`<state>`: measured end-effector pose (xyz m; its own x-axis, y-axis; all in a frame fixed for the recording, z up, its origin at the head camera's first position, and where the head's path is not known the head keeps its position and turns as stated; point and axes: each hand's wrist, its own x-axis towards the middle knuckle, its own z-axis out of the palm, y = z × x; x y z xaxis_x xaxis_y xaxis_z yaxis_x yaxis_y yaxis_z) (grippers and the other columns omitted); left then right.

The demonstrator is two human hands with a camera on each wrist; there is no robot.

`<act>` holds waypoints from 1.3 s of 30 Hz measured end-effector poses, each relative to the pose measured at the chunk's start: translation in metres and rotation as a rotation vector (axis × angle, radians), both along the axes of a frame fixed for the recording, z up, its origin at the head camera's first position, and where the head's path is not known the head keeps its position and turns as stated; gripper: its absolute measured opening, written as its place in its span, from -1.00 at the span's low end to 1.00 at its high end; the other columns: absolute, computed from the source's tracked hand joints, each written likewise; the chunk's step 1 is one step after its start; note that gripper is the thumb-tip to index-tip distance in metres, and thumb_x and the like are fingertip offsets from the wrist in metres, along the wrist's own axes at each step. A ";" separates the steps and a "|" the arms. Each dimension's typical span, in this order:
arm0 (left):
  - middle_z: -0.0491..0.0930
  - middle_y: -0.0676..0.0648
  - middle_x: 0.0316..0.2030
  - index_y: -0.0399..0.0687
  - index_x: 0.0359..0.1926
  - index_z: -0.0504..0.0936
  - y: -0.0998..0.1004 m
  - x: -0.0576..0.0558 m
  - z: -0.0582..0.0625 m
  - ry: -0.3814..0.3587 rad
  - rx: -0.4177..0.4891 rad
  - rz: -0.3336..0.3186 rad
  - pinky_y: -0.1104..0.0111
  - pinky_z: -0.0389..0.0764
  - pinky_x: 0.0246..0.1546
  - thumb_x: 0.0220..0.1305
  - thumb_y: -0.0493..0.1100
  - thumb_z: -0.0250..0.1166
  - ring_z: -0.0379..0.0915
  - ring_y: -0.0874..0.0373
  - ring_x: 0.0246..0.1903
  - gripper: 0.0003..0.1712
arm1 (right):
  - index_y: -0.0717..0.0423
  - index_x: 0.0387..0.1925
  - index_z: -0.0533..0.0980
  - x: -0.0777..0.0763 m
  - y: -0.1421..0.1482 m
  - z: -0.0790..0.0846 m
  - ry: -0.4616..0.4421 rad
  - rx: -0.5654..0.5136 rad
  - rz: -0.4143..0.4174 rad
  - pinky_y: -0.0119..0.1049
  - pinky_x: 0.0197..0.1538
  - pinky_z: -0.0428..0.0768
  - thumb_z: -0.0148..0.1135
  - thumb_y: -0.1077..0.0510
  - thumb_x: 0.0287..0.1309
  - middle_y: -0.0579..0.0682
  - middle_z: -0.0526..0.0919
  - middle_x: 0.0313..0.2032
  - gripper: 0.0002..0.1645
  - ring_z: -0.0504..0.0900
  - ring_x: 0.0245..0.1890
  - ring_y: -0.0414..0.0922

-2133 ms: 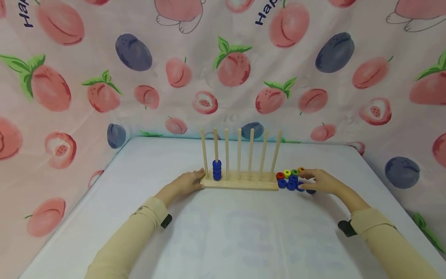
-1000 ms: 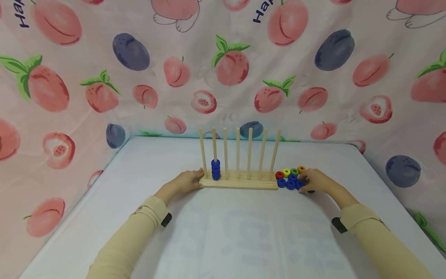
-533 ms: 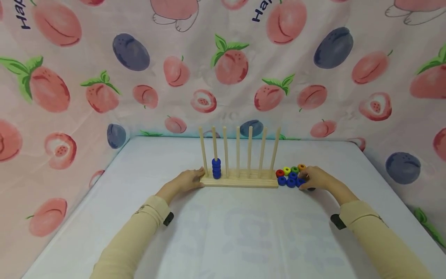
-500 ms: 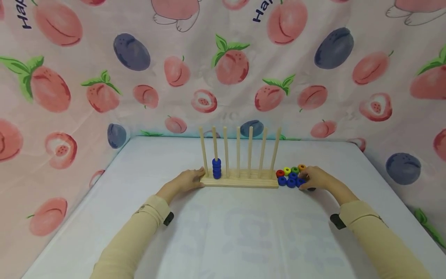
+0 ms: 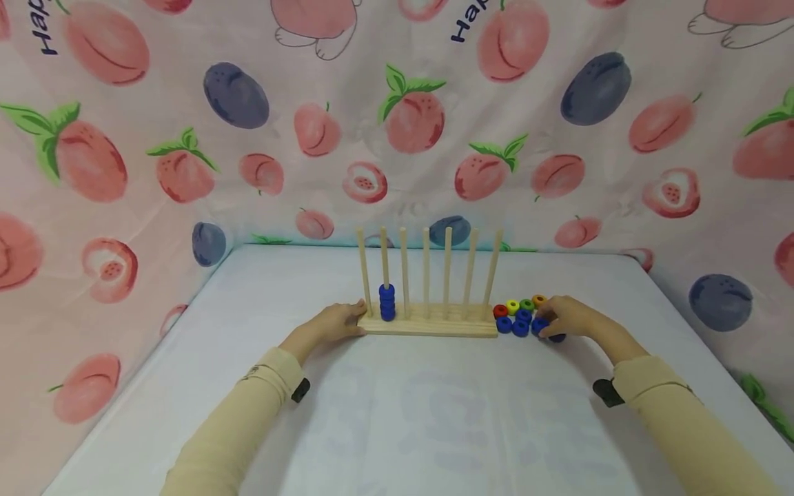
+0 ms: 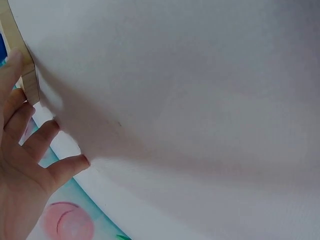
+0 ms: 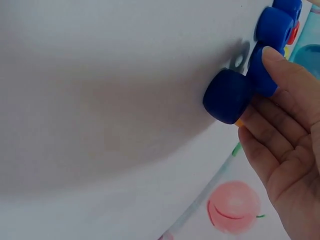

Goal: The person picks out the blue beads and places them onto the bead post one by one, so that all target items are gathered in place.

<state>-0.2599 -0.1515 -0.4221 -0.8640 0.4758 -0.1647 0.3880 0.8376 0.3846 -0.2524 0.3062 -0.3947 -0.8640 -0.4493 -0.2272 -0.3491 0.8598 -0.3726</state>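
A wooden bead stand (image 5: 428, 329) with a row of upright pegs stands on the white table. One peg, second from the left, carries a stack of blue beads (image 5: 387, 303). My left hand (image 5: 335, 322) grips the left end of the base; in the left wrist view its thumb lies along the wood (image 6: 29, 80) and the other fingers spread beyond the end. To the right of the stand, my right hand (image 5: 569, 318) pinches a blue bead (image 7: 262, 75), thumb on its near side. Close by the thumb sits another, darker-looking blue bead (image 7: 227, 96).
Between the stand and my right hand lie loose beads: red (image 5: 500, 311), yellow (image 5: 512, 307), green (image 5: 526, 304), orange (image 5: 539, 300) and several blue ones (image 5: 520, 327). A fruit-printed cloth (image 5: 372, 103) hangs behind the table.
My right hand came in with fingers parted, then closed on a blue bead. That bead has since shifted slightly right, away from the other beads. The left hand stays on the base.
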 end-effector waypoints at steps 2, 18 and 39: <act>0.16 -0.22 0.36 -0.21 0.33 0.26 -0.001 -0.001 0.000 -0.005 -0.001 0.006 0.00 0.20 0.35 0.26 -0.05 0.24 0.17 -0.23 0.31 -0.31 | 0.44 -0.13 0.54 0.000 -0.001 0.000 -0.004 0.000 -0.004 0.02 -0.02 0.60 0.37 0.19 0.00 0.22 0.66 -0.21 -0.56 0.62 -0.18 0.06; 0.22 -0.27 0.32 -0.20 0.32 0.28 -0.004 -0.004 0.003 -0.002 -0.007 -0.001 -0.03 0.28 0.30 0.23 -0.02 0.27 0.24 -0.28 0.26 -0.29 | 0.47 -0.07 0.51 0.007 -0.009 0.011 0.091 -0.057 -0.008 0.06 -0.01 0.60 0.34 0.22 0.04 0.29 0.67 -0.19 -0.54 0.65 -0.16 0.14; 0.20 -0.29 0.32 -0.26 0.30 0.29 -0.002 -0.004 0.002 0.021 -0.014 -0.071 -0.04 0.30 0.28 0.23 -0.03 0.26 0.24 -0.30 0.25 -0.30 | 0.44 -0.07 0.52 0.019 -0.019 -0.006 0.050 -0.353 0.074 0.07 0.05 0.57 0.32 0.17 0.10 0.27 0.62 -0.12 -0.56 0.63 -0.08 0.15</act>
<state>-0.2640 -0.1534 -0.4203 -0.8311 0.5342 -0.1542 0.4547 0.8126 0.3646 -0.2330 0.2872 -0.4003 -0.8323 -0.5544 -0.0055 -0.4308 0.6529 -0.6230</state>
